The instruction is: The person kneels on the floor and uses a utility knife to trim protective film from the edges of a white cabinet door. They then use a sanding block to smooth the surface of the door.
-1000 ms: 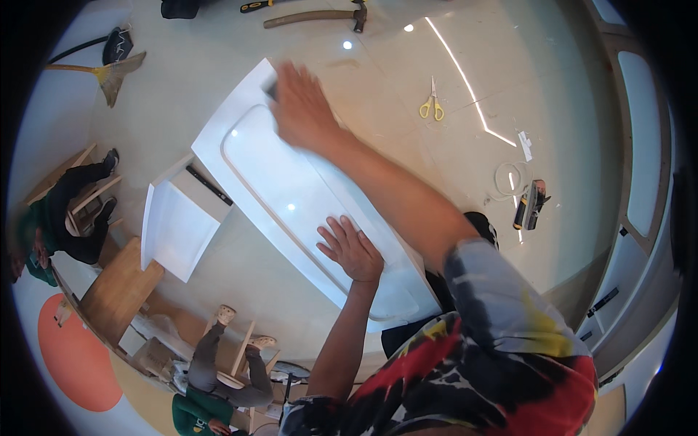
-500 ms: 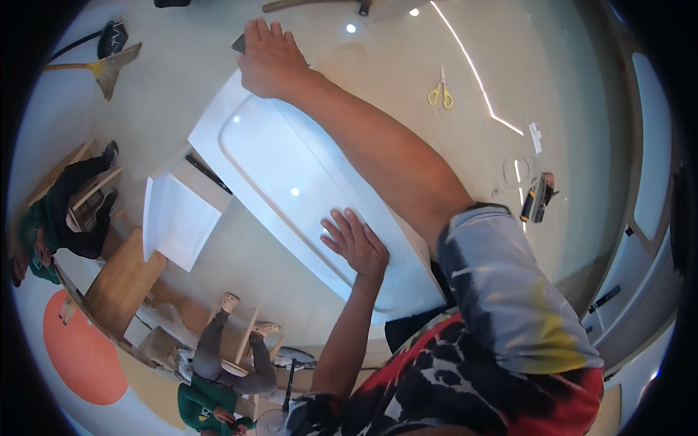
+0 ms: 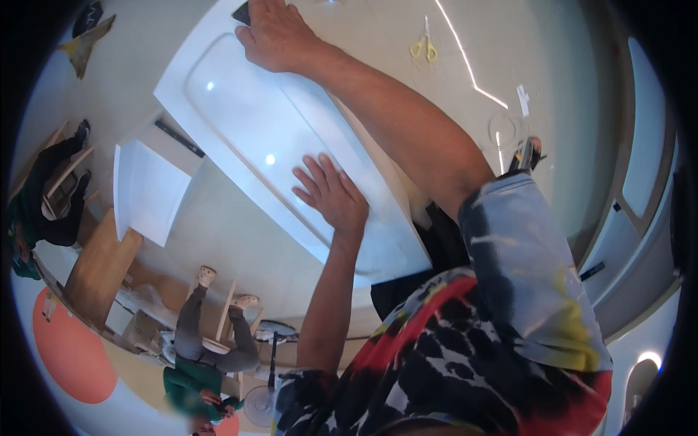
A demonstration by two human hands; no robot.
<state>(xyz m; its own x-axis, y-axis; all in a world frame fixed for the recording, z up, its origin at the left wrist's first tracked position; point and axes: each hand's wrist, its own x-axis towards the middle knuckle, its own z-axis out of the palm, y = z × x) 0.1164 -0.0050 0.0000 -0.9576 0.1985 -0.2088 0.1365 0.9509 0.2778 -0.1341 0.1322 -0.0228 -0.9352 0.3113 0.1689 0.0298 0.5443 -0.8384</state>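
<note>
Seemingly unfinished: left hand point(image 3: 334, 196) spread on the grooved white panel point(image 3: 251, 109), right hand point(image 3: 278, 36) gripping a dark block point(image 3: 241, 14) at its far end.

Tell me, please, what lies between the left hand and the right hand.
In the head view, a bare stretch of the white panel lies between the left hand and the right hand.

Right arm point(image 3: 407, 120) extended obliquely to the upper left, the right hand point(image 3: 278, 36) with its back uppermost, near the view's upper border. Left forearm point(image 3: 326, 301) rising from below, the left hand point(image 3: 338, 200) palm down, fingers spread.
</note>
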